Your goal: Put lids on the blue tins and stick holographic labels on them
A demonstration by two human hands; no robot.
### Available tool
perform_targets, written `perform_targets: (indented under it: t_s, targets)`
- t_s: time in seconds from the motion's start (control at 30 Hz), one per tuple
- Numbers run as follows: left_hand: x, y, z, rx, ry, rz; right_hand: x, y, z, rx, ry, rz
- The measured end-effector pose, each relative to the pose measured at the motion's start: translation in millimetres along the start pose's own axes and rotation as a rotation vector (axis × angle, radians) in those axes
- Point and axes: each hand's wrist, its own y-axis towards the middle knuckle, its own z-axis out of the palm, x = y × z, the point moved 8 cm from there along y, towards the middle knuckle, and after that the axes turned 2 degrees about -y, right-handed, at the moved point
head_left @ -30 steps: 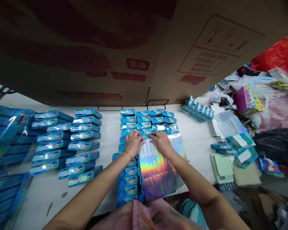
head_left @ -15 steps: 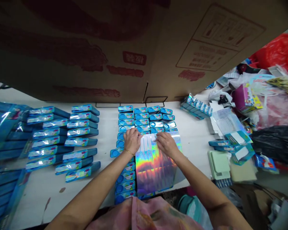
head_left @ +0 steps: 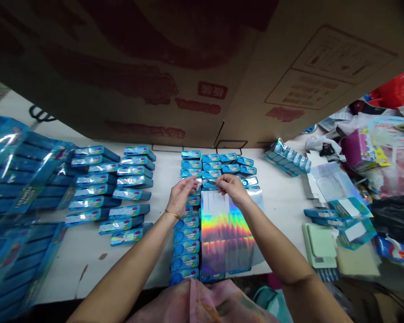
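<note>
A flat, rainbow-sheened silver sheet (head_left: 225, 251) lies over slim, glossy blue boxes (head_left: 186, 248), seemingly for easy reach. By its far edge, left hand (head_left: 181, 195) and right hand (head_left: 234, 188) pinch closed, apparently for fine handling; anything gripped is unclear.

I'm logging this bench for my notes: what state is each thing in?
Left hand, fingertips pinched
Right hand, fingertips pinched
Shiny sheet, flat over blue boxes
Large carton, standing, top out of view
Tissue pack, open, tissue sticking out
Green scale, on or off unclear
Black bag, crumpled
</note>
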Motion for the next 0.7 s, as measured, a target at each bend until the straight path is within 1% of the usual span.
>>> perform_targets:
  t_s: [0.07, 0.17, 0.23, 0.3, 0.37, 0.43, 0.5, 0.57, 0.7]
  targets:
    - [-7, 3, -11.5, -0.039, 0.013, 0.012, -7, 5, 10, 0.013, 0.074, 0.036]
    - [-12, 14, -27.1, -0.078, 0.017, 0.046, -13, 14, 23, 0.020, 0.115, 0.060]
    - [-12, 25, -36.9, -0.100, 0.023, 0.053, -14, 25, 31, -0.005, 0.114, 0.051]
    - [-13, 39, -47.3, -0.139, 0.042, 0.075, -12, 40, 36, -0.067, 0.085, 0.010]
    - [-17, 54, -58.3, -0.200, 0.063, 0.128, -6, 57, 40, -0.145, 0.013, -0.045]
    - [-20, 68, -67.8, -0.267, 0.091, 0.170, 1, 72, 44, -0.207, -0.113, -0.100]
    - [-21, 81, -74.2, -0.319, 0.129, 0.172, 7, 83, 48, -0.244, -0.253, -0.139]
    - [-20, 90, -77.8, -0.350, 0.155, 0.146, 10, 90, 50, -0.265, -0.365, -0.150]
    - [-15, 100, -79.6, -0.369, 0.175, 0.113, 11, 95, 51, -0.297, -0.503, -0.106]
